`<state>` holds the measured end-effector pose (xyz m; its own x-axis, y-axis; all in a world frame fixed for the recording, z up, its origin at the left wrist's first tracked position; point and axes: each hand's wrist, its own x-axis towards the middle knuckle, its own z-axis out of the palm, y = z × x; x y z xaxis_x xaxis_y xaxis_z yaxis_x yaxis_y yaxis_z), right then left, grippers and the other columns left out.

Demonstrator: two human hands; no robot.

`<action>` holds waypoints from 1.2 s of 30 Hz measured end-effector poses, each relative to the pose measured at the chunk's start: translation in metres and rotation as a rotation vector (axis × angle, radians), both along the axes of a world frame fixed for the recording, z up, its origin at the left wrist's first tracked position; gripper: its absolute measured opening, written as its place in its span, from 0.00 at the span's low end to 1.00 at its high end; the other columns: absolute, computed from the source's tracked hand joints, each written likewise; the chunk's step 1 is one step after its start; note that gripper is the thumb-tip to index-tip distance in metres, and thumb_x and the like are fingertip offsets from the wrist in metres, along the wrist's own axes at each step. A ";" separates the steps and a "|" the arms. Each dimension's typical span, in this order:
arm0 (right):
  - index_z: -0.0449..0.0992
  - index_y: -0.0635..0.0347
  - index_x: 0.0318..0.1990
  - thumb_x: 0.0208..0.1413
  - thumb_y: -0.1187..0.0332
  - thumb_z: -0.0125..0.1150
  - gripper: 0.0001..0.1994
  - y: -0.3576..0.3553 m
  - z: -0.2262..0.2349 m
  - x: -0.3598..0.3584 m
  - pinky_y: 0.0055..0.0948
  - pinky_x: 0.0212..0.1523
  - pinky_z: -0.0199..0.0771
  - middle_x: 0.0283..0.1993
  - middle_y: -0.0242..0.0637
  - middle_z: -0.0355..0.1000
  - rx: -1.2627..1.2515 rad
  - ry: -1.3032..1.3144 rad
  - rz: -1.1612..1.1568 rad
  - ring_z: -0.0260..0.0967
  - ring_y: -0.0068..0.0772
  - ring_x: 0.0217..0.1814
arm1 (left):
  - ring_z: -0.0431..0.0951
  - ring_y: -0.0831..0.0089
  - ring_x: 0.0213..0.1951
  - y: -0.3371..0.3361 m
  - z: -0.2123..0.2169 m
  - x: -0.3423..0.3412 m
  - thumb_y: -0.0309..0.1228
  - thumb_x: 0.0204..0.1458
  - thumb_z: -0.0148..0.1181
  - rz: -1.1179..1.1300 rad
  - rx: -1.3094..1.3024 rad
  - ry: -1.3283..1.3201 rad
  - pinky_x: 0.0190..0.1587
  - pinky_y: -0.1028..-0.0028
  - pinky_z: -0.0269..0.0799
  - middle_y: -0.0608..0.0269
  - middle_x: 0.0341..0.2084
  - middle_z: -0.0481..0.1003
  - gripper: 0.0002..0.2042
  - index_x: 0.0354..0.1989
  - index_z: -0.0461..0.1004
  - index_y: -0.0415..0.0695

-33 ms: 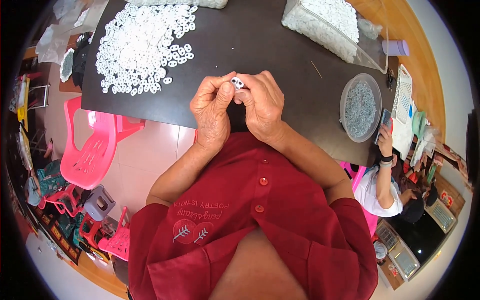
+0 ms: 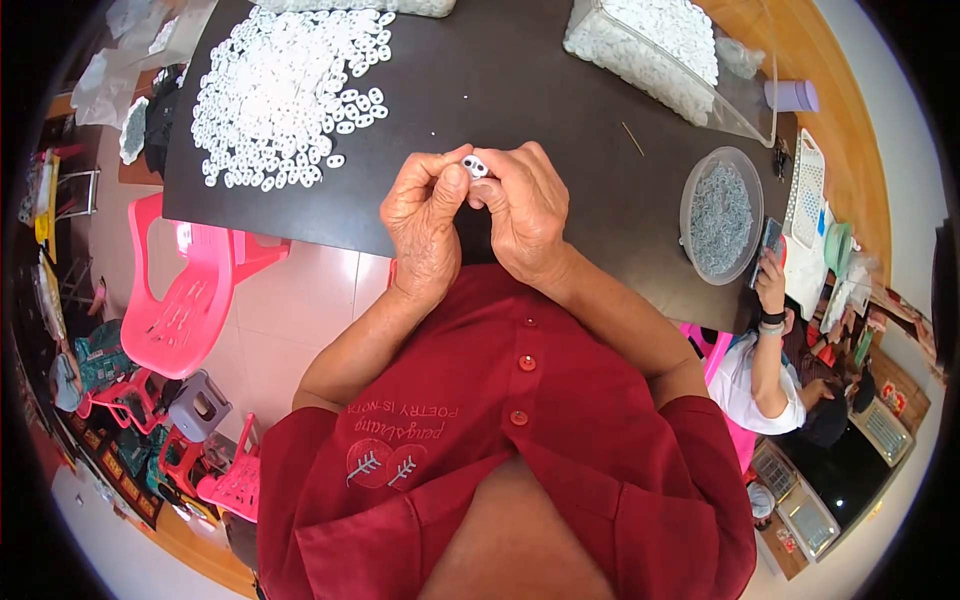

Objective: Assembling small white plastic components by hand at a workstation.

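Your grip was closed: left hand (image 2: 425, 215) and right hand (image 2: 526, 210) pinched one white plastic two-holed oval (image 2: 476, 165) above the dark brown surface (image 2: 600, 180). Farther off, a translucent round tub (image 2: 686, 215) held grey bits (image 2: 721, 220); beyond sat a loose heap of white ovals (image 2: 280, 100) and a clear rectangular bin (image 2: 640, 80) of white pieces (image 2: 668, 35), whether finished or waiting you couldn't tell.
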<state>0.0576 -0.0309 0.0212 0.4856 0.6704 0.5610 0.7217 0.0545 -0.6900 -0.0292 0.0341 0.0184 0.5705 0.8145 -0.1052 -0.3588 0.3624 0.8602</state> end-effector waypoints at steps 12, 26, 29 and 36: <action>0.72 0.68 0.38 0.48 0.79 0.57 0.09 0.000 -0.002 -0.005 0.29 0.26 0.64 0.26 0.37 0.69 0.004 0.049 -0.019 0.63 0.33 0.26 | 0.66 0.82 0.24 0.005 -0.004 -0.004 0.27 0.55 0.54 -0.007 0.106 0.045 0.29 0.82 0.64 0.67 0.23 0.70 0.09 0.38 0.74 0.34; 0.73 0.67 0.34 0.51 0.79 0.54 0.04 -0.010 0.008 -0.006 0.22 0.29 0.67 0.29 0.36 0.69 -0.162 0.396 0.014 0.66 0.24 0.28 | 0.68 0.82 0.27 0.008 0.008 -0.016 0.23 0.50 0.57 -0.137 0.216 0.231 0.27 0.84 0.66 0.67 0.24 0.69 0.10 0.42 0.74 0.36; 0.73 0.67 0.33 0.51 0.79 0.54 0.03 -0.012 0.012 -0.004 0.22 0.29 0.67 0.28 0.35 0.69 -0.219 0.321 0.013 0.66 0.22 0.27 | 0.68 0.82 0.27 0.010 0.007 -0.019 0.22 0.49 0.58 -0.166 0.271 0.258 0.27 0.84 0.66 0.68 0.24 0.69 0.11 0.41 0.75 0.36; 0.73 0.68 0.28 0.51 0.76 0.53 0.04 -0.014 0.026 0.010 0.19 0.26 0.62 0.23 0.31 0.69 -0.382 0.921 0.095 0.62 0.16 0.26 | 0.69 0.79 0.27 0.017 0.006 -0.027 0.20 0.47 0.59 -0.310 0.413 0.302 0.29 0.81 0.65 0.65 0.23 0.71 0.11 0.40 0.75 0.36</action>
<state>0.0673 -0.0449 0.0473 0.5579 0.7854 -0.2680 -0.0987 -0.2578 -0.9611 -0.0559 0.0515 0.0245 0.7822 0.6230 -0.0099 -0.0074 0.0252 0.9997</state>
